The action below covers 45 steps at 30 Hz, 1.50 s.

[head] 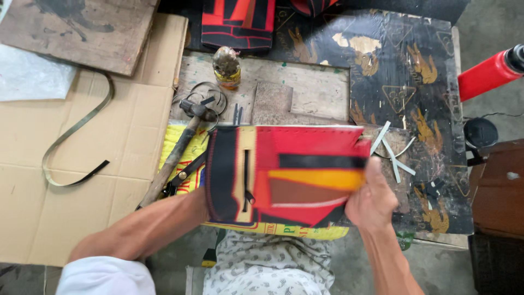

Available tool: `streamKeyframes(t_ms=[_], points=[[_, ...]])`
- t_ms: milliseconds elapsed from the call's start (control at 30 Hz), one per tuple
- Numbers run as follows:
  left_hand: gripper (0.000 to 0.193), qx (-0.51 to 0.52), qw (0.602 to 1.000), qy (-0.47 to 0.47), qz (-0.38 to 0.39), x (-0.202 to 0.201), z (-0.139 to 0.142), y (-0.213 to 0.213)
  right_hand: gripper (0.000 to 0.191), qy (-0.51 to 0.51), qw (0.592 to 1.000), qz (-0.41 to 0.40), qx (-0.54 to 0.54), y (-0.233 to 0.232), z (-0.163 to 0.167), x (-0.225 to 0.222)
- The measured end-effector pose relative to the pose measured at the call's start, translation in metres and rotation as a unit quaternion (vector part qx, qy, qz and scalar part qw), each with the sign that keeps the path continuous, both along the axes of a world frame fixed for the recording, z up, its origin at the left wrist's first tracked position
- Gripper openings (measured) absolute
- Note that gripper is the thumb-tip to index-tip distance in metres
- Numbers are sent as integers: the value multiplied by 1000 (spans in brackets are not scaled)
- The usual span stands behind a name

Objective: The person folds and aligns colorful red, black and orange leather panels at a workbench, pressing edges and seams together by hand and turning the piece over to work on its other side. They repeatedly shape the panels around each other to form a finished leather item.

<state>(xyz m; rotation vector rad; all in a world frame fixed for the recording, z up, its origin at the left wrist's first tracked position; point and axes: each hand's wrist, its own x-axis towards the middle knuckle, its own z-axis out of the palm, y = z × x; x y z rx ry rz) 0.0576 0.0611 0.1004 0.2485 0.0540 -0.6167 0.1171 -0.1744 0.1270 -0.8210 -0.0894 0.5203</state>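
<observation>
I see both hands clamped on the bag (289,175) over the desk's (322,90) near edge: right hand (373,203) pinching its right end, left hand hidden behind it, hammer (180,150) alongside.

head camera, looking steeply down, close over worktable (316,87)
</observation>
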Motion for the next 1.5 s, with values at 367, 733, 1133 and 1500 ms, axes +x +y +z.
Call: streamKeyframes(t_ms=[367,733,1133,1500], points=[[33,-9,1000,8,6,6,19,-12,47,121,988,100,-9,-32,-58,14],[34,-29,999,39,21,-17,2,-19,57,169,955,150,-190,-45,-93,0],[35,-27,997,65,7,-42,1,-27,42,-330,932,-7,-151,-45,-24,-42],[37,-27,997,65,11,-44,1,-25,35,-194,945,120,-235,-12,-27,24]])
